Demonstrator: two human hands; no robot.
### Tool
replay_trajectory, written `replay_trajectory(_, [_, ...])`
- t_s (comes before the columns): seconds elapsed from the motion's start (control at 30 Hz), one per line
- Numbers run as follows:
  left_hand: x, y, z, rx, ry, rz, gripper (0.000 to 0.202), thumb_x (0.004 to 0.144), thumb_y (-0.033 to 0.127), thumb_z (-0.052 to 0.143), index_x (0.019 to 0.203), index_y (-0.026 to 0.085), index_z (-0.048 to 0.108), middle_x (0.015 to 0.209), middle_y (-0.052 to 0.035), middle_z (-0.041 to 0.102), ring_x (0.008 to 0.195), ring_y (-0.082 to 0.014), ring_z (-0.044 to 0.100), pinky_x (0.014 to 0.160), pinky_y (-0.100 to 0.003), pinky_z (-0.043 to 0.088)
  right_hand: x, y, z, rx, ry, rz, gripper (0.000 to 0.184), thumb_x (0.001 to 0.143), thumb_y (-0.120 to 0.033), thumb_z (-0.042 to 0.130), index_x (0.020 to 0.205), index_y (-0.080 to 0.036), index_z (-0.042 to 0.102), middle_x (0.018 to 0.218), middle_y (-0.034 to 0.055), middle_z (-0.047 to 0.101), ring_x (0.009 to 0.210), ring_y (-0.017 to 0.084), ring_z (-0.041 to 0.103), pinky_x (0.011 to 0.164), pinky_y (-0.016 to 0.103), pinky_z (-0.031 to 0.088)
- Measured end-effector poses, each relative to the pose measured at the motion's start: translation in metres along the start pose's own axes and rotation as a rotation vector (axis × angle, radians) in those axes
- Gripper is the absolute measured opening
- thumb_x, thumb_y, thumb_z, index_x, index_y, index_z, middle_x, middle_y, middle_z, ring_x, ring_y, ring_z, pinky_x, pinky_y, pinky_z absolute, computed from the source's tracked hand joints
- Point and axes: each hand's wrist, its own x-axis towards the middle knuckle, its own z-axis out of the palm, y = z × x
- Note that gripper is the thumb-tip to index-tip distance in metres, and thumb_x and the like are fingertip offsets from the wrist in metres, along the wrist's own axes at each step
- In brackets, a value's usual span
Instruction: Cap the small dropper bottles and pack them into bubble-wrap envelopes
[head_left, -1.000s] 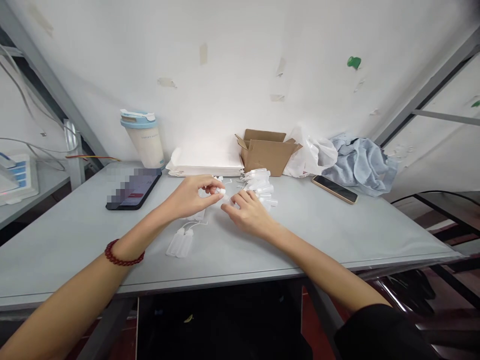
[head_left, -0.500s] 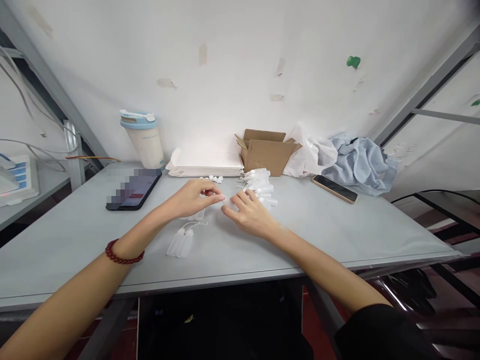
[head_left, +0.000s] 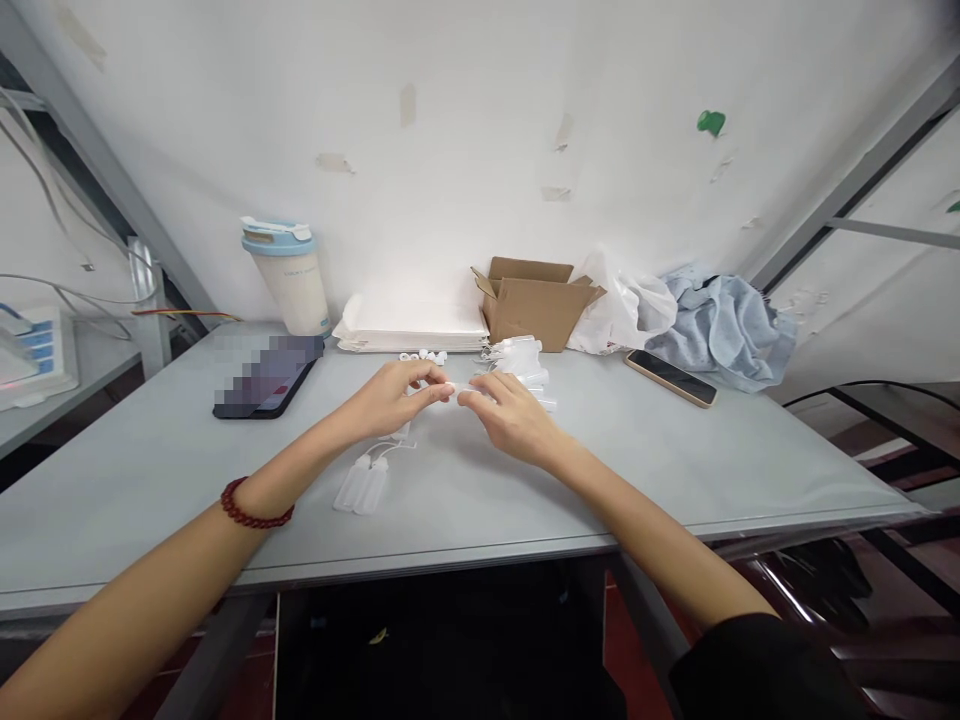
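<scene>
My left hand point(head_left: 394, 398) is closed in a pinch above the table, with a small white cap point(head_left: 451, 389) at its fingertips. Facing it, my right hand point(head_left: 517, 422) grips a small translucent plastic bottle point(head_left: 466, 388), mostly covered by the fingers. The bottle's end meets the cap or lies very close to it; I cannot tell which. Behind my right hand is a pile of similar clear bottles point(head_left: 525, 358). Several little white caps point(head_left: 424, 356) lie beyond my left hand. Nearer the front, two flat translucent bottles point(head_left: 361, 484) with thin tubes rest on the table.
Along the wall stand a cup with a blue lid point(head_left: 289, 280), a stack of white envelopes point(head_left: 412, 325), an open cardboard box point(head_left: 532, 310), a white plastic bag point(head_left: 619, 305) and a light blue cloth point(head_left: 727, 325). Phones lie at left point(head_left: 270, 380) and right point(head_left: 670, 377).
My right hand has lifted slightly away from the pile and turned, and a translucent bottle now shows between its fingers. My left hand has shifted a little to the right.
</scene>
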Motion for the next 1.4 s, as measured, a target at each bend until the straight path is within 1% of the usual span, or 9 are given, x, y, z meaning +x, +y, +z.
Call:
replay_trajectory(0.2, [-0.003, 0.003, 0.006, 0.038, 0.072, 0.059, 0.023, 0.086, 0.039, 0.051, 0.087, 0.02, 0.064, 0.092, -0.0031, 0.067, 0.085, -0.0185, 0.058, 0.076, -0.031, 0.044, 0.003, -0.002, -0.007, 0.619, -0.081, 0.362, 0.002, 0.09, -0.022, 0.041, 0.089, -0.02, 0.042, 0.076, 0.0014, 0.053, 0.065, 0.013, 0.047, 0.061, 0.025, 0.038])
replay_trajectory(0.33, [-0.004, 0.004, 0.011, 0.134, 0.136, 0.204, 0.018, 0.087, 0.033, 0.05, 0.088, 0.019, 0.061, 0.091, -0.0058, 0.066, 0.089, -0.0202, 0.057, 0.077, -0.033, 0.044, 0.005, -0.002, -0.01, 1.03, -0.117, 0.585, 0.014, 0.088, -0.032, 0.047, 0.087, -0.021, 0.039, 0.075, 0.0001, 0.056, 0.061, 0.011, 0.046, 0.06, 0.025, 0.039])
replay_trajectory(0.43, [-0.003, 0.005, 0.011, 0.134, 0.15, 0.283, 0.018, 0.087, 0.032, 0.049, 0.089, 0.018, 0.06, 0.096, -0.008, 0.065, 0.097, -0.0217, 0.055, 0.084, -0.036, 0.043, 0.006, 0.0, -0.011, 1.199, -0.126, 0.654, 0.021, 0.086, -0.038, 0.051, 0.086, -0.022, 0.038, 0.072, -0.0014, 0.057, 0.059, 0.01, 0.044, 0.059, 0.025, 0.038])
replay_trajectory(0.63, [-0.003, 0.003, 0.01, -0.013, 0.055, 0.074, 0.022, 0.086, 0.038, 0.051, 0.089, 0.02, 0.063, 0.092, -0.0035, 0.067, 0.086, -0.0188, 0.059, 0.077, -0.031, 0.045, 0.007, 0.001, -0.014, 1.309, -0.157, 0.688, 0.027, 0.083, -0.043, 0.055, 0.085, -0.022, 0.038, 0.07, -0.0026, 0.058, 0.058, 0.009, 0.045, 0.058, 0.025, 0.038])
replay_trajectory(0.83, [-0.004, 0.008, 0.012, -0.045, 0.107, 0.11, 0.021, 0.085, 0.036, 0.054, 0.089, 0.019, 0.066, 0.09, -0.0033, 0.069, 0.084, -0.0177, 0.059, 0.078, -0.03, 0.043, 0.007, 0.003, -0.015, 1.491, -0.195, 0.771, 0.028, 0.082, -0.043, 0.057, 0.087, -0.023, 0.038, 0.066, -0.0053, 0.055, 0.053, 0.008, 0.041, 0.054, 0.023, 0.037])
replay_trajectory(0.93, [-0.003, 0.01, 0.01, -0.101, 0.067, 0.046, 0.025, 0.085, 0.04, 0.053, 0.089, 0.019, 0.067, 0.093, -0.0031, 0.069, 0.086, -0.0177, 0.059, 0.078, -0.029, 0.044, 0.008, 0.003, -0.015, 1.486, -0.186, 0.789, 0.029, 0.081, -0.044, 0.058, 0.086, -0.023, 0.038, 0.066, -0.0053, 0.056, 0.052, 0.007, 0.041, 0.053, 0.023, 0.036])
replay_trajectory(1.1, [-0.001, 0.01, 0.009, -0.144, -0.033, -0.084, 0.04, 0.087, 0.048, 0.044, 0.074, 0.017, 0.066, 0.075, -0.0025, 0.068, 0.068, -0.0153, 0.057, 0.061, -0.026, 0.042, 0.011, 0.0, -0.02, 1.397, -0.161, 0.745, 0.029, 0.083, -0.045, 0.056, 0.087, -0.023, 0.037, 0.066, -0.005, 0.056, 0.054, 0.008, 0.042, 0.054, 0.022, 0.037])
replay_trajectory(1.27, [-0.003, 0.013, 0.011, -0.097, -0.033, -0.058, 0.04, 0.088, 0.046, 0.042, 0.074, 0.018, 0.066, 0.076, -0.0024, 0.069, 0.069, -0.016, 0.058, 0.061, -0.026, 0.042, 0.011, -0.001, -0.022, 1.379, -0.166, 0.722, 0.029, 0.083, -0.044, 0.056, 0.086, -0.023, 0.036, 0.064, -0.0058, 0.053, 0.055, 0.008, 0.042, 0.052, 0.021, 0.035])
replay_trajectory(1.4, [-0.005, 0.014, 0.015, 0.02, 0.041, 0.069, 0.032, 0.088, 0.04, 0.044, 0.085, 0.019, 0.067, 0.086, -0.0035, 0.07, 0.077, -0.0168, 0.06, 0.066, -0.026, 0.042, 0.01, 0.0, -0.019, 1.522, -0.16, 0.825, 0.03, 0.08, -0.043, 0.059, 0.083, -0.023, 0.037, 0.061, -0.007, 0.049, 0.049, 0.006, 0.037, 0.048, 0.019, 0.03])
